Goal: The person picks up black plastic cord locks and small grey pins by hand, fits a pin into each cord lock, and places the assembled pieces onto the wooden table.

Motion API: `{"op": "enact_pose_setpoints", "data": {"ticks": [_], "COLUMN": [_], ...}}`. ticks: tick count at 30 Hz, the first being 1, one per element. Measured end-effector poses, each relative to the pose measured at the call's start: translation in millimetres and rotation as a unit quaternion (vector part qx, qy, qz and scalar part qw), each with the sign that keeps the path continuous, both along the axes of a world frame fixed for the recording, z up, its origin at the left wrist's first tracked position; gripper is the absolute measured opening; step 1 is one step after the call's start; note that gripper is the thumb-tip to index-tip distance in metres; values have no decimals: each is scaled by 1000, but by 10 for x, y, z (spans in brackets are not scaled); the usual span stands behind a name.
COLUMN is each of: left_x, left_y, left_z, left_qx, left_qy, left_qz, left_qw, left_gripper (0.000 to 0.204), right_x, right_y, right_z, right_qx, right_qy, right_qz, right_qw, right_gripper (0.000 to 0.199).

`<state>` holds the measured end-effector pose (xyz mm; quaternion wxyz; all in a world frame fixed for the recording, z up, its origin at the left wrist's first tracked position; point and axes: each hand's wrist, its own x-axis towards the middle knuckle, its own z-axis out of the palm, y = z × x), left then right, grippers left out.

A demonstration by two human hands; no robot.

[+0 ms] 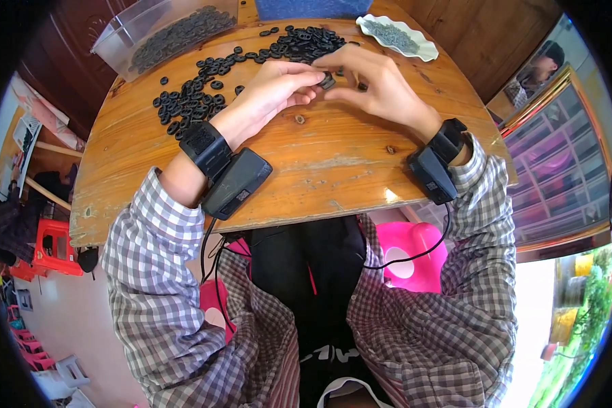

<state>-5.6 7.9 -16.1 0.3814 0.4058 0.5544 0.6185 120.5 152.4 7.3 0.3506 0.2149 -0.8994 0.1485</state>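
Over the middle of the table, my left hand [277,88] pinches a small black oval piece [327,81] between thumb and fingers. From the other side my right hand [370,78] curves around the same piece, its fingertips and thumb touching or very close to it. Part of the piece is hidden by the fingers. Beyond my hands lies a heap of similar black pieces [306,42], with holes in them. More loose black pieces [190,102] are scattered to the left of my left hand.
A clear plastic bin [119,47] filled with black pieces stands at the far left. At the far right is a white scalloped dish [425,49] holding small grey bits. A blue container [313,8] sits at the far edge of the wooden table [306,177]. Cables hang from both wrist devices.
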Motion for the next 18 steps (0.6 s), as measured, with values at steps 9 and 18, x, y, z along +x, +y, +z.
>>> {"op": "enact_pose_setpoints", "data": {"ticks": [9,18], "left_x": [47,41], "left_y": [3,1], "left_z": [6,10], "left_qx": [-32,-68], "left_qy": [113,164], "left_qz": [-17,-16], "left_qw": [993,984], "left_gripper": [21,19], "right_x": [36,0], "right_y": [25,0], "right_z": [-71,-123], "right_qx": [32,38], "right_qy": [-62,-61], "right_qz": [-3,5], "right_qw": [998,997], "right_gripper": [23,19]}}
